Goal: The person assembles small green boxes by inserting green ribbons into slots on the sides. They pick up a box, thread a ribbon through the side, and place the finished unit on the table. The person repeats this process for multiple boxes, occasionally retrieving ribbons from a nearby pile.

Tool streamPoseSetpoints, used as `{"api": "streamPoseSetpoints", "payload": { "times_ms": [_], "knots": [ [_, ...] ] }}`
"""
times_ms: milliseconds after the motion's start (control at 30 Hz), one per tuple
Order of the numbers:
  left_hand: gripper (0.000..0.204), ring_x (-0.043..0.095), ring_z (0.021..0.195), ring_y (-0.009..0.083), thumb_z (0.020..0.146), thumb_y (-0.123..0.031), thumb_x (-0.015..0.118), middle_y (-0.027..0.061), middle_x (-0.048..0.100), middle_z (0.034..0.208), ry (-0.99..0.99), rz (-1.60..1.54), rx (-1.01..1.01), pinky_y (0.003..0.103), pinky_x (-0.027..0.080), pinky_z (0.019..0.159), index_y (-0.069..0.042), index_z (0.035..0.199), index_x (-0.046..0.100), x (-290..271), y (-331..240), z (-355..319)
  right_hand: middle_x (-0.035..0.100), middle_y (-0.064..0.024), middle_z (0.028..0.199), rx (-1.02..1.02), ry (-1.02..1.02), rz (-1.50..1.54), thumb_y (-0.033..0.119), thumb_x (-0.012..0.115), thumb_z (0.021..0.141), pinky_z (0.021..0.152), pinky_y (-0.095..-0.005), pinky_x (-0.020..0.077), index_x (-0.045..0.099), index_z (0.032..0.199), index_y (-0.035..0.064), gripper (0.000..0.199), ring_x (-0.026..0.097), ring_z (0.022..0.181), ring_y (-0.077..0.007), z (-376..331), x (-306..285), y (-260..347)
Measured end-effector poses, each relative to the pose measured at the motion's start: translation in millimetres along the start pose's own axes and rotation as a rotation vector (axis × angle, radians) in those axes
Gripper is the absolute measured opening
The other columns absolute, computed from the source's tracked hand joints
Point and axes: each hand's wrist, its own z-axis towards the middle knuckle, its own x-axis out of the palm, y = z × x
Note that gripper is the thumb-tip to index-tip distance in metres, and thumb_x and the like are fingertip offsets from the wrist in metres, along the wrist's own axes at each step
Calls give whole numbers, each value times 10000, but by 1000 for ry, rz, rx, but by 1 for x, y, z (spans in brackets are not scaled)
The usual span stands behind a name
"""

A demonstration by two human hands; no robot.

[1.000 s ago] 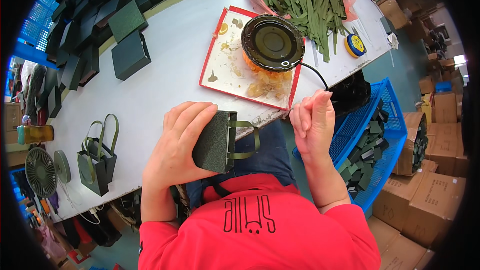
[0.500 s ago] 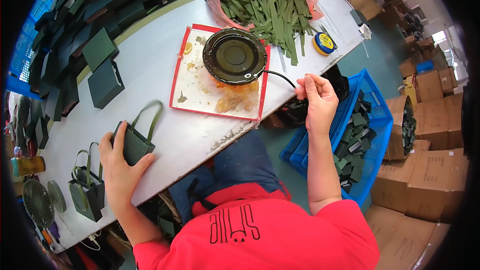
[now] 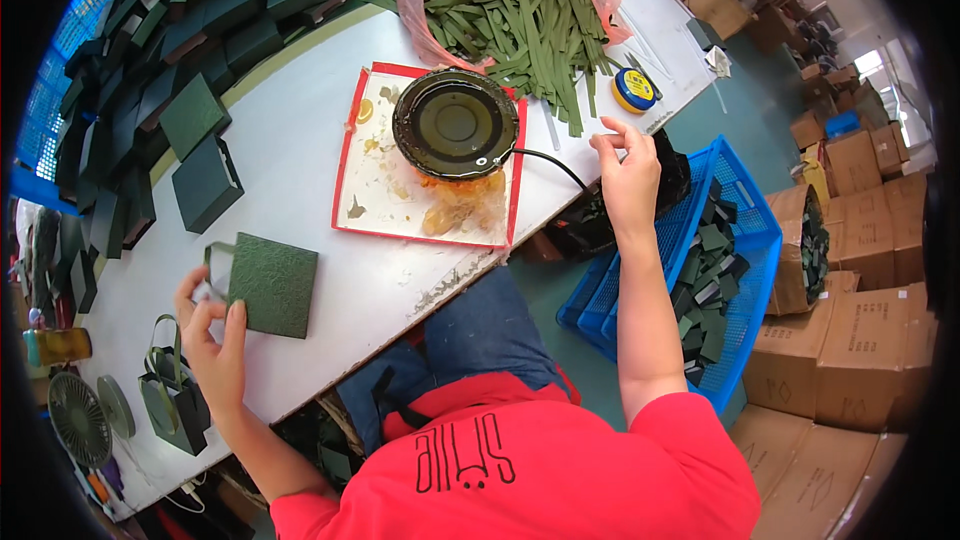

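Observation:
A small dark green box [image 3: 275, 285] with textured faces lies tilted over on the white table. My left hand [image 3: 212, 335] grips its left edge, thumb on the near side, and a green ribbon handle [image 3: 214, 262] loops out beside the fingers. Past the table's front edge my right hand [image 3: 630, 180] is raised in the air; its fingers are loosely curled and apart, and I see nothing in them. Nearest to it runs a black cord [image 3: 552, 160] from a round black pan [image 3: 455, 122] of dark, shiny liquid.
Under the pan is a red-edged white board [image 3: 345, 195] with amber residue. A pink bag [image 3: 412, 15] holds green ribbon strips [image 3: 535, 25] beside a blue-yellow tin [image 3: 634, 90]. Green boxes [image 3: 208, 183] crowd the far left; handled boxes [image 3: 178, 410] and a fan [image 3: 80, 418] stand nearer. Blue crates [image 3: 757, 280] sit right.
The green box has been tipped over, so a broad face now shows, and its handle points left. My left hand shifted slightly left and down. My right hand's fingers have loosened from a pinch.

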Motion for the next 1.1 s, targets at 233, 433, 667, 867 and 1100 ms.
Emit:
{"api": "streamPoseSetpoints", "payload": {
  "times_ms": [233, 433, 667, 867, 1100],
  "knots": [
    [320, 317, 1451, 456, 654, 5, 720, 200, 476, 1481, 120, 93, 403, 557, 233, 1162, -42, 603, 407, 4, -39, 5, 697, -89, 760, 324, 115, 103, 196, 685, 929, 638, -304, 491, 714, 988, -2, 209, 637, 671, -133, 10, 7, -10],
    [461, 329, 1434, 409, 543, -59, 841, 176, 427, 1525, 338, 167, 233, 461, 340, 1111, -51, 935, 597, 15, -68, 0, 671, -152, 808, 164, 101, 5, 194, 683, 907, 713, -379, 503, 724, 949, 8, 195, 631, 758, -262, 17, 18, -27],
    [810, 424, 1327, 357, 492, -161, 905, 164, 488, 1443, 353, 318, 220, 458, 302, 1089, -77, 1242, 612, 20, -69, 2, 663, -122, 956, -60, 25, -121, 201, 731, 854, 879, -427, 451, 733, 916, 51, 162, 554, 986, -315, 35, 49, -36],
    [839, 430, 1319, 356, 485, -216, 911, 109, 515, 1416, 345, 453, 255, 565, 237, 1156, -118, 1269, 629, 21, -71, 1, 672, -120, 897, 28, 86, -103, 212, 730, 870, 815, -400, 482, 701, 905, 32, 186, 595, 885, -278, 38, 54, -35],
    [821, 431, 1310, 344, 499, -242, 912, 91, 502, 1427, 360, 352, 218, 603, 229, 1159, -131, 1266, 641, 25, -65, -2, 730, -127, 820, 259, 154, 246, 140, 603, 964, 688, -313, 524, 672, 1040, -14, 185, 691, 718, -175, 21, 36, -17]
  ]
}}
